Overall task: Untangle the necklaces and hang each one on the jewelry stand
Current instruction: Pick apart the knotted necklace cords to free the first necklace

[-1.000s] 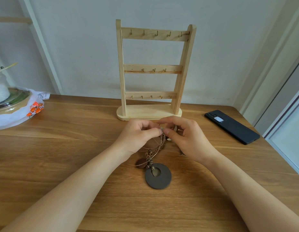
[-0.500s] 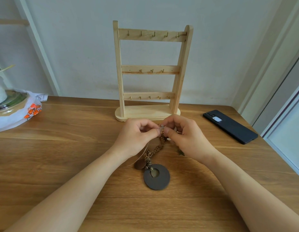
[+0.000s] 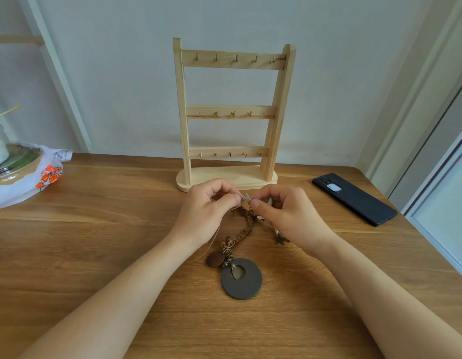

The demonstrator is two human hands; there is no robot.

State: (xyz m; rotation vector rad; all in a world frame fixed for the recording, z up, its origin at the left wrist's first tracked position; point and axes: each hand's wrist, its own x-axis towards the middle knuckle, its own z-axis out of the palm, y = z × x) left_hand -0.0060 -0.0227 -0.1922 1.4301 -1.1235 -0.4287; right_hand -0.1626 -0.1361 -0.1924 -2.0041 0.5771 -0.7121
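1. Our left hand (image 3: 206, 211) and right hand (image 3: 289, 216) both pinched the silver clasp (image 3: 245, 197) of the tangled necklaces (image 3: 246, 225), just in front of the jewelry stand (image 3: 231, 112);
2. the braided cord (image 3: 244, 230) looked soft and floppy; the round pendant (image 3: 241, 279) lay on the table (image 3: 95, 229) and looked heavy;
3. the thin strings might snap, so we thought the clasp was the best place to hold.

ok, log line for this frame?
phase: untangling | left hand: pinches necklaces | right hand: pinches necklaces | pendant: on table | stand: nothing hung

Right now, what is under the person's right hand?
A small star charm pokes out beneath the right hand, which pinches the tangled necklaces. The cord the charm hangs from is covered by the palm.
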